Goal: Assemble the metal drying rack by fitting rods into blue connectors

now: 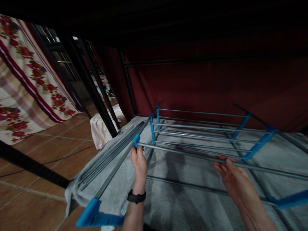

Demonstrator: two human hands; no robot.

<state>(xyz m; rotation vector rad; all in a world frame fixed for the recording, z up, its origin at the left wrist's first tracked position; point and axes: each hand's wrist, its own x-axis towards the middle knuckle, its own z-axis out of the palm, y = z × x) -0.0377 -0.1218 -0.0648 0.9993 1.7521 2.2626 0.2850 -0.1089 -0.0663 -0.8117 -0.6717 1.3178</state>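
Observation:
A folding drying rack with grey metal rods [192, 130] and blue plastic joints lies on a grey blanket [173, 199]. My left hand [139, 164], with a black watch on the wrist, grips the rack's left side rod just below a blue joint [136, 140]. Palm up, my right hand [228, 171] curls its fingers around the nearest cross rod [183, 152]. A blue corner piece [92, 215] of the rack sits near the bottom left.
A dark red cloth [216, 86] hangs behind the rack. Black metal frame posts [91, 93] stand to the left, with a striped pink cloth [102, 130] at their foot. A floral sheet [29, 83] hangs at far left above the brown tiled floor [48, 150].

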